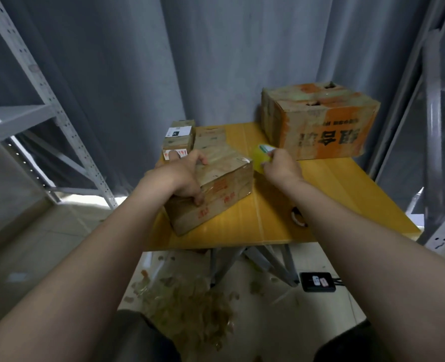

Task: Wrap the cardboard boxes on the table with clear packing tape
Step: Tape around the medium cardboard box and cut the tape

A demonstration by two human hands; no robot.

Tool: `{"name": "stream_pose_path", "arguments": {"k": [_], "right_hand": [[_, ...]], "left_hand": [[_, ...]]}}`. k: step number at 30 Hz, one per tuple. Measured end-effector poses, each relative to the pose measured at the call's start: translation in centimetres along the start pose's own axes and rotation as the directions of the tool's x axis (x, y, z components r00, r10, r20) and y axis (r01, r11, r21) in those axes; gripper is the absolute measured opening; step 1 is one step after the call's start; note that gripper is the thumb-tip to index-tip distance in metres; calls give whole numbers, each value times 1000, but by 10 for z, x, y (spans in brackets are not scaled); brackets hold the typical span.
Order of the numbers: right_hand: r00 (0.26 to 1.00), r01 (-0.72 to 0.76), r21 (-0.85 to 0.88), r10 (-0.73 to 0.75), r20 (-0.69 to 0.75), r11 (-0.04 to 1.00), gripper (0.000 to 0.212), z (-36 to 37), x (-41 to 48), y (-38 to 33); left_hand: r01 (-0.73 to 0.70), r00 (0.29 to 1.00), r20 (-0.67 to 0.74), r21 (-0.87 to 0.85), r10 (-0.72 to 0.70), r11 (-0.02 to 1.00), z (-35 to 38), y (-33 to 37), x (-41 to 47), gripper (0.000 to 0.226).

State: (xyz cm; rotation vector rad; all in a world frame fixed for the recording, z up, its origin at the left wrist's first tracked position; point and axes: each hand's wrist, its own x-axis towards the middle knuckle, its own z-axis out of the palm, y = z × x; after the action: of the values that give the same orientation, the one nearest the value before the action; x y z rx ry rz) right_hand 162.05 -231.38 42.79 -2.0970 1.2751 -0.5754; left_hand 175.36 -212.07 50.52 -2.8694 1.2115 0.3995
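At the left of the frame stands a grey metal shelf (33,113). On the left half of the yellow table (346,199), the left hand (182,176) clamps the left end of a closed, tape-glossed cardboard box (221,189); its contents are hidden. Small closed boxes (179,137) sit behind it. Just right of that box, the right hand (281,167) grips a roll of clear tape (260,158). In the upper right rests a large orange-printed box (320,121), also closed.

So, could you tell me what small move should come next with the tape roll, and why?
Probably pull the yellowish roll of clear tape along the small brown cardboard box: the right hand grips it beside the box's far right corner, and the left hand steadies the box.
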Motion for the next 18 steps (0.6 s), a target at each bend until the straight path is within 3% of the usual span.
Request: {"name": "stream_pose_path", "arguments": {"k": [3, 6, 10, 13, 15, 18], "right_hand": [[992, 45, 252, -13, -126, 967, 37, -11, -4, -8], [954, 183, 357, -77, -291, 916, 34, -27, -21, -20], [928, 313, 502, -148, -342, 806, 27, -48, -50, -39], [919, 384, 556, -247, -308, 737, 23, -57, -73, -53], [908, 416, 611, -341, -243, 674, 18, -60, -92, -64], [831, 525, 543, -533, -161, 655, 11, -66, -117, -78]], "left_hand": [[-102, 993, -55, -38, 100, 994, 4, -2, 9, 91], [-224, 970, -116, -91, 213, 970, 11, 1, 12, 86], [-262, 937, -286, -192, 202, 946, 5, 12, -4, 95], [-453, 857, -456, -446, 239, 772, -10, 23, -25, 95], [-517, 827, -511, -525, 235, 677, -15, 29, -44, 86], [-560, 806, -576, -672, 132, 484, -14, 29, -69, 32]]}}
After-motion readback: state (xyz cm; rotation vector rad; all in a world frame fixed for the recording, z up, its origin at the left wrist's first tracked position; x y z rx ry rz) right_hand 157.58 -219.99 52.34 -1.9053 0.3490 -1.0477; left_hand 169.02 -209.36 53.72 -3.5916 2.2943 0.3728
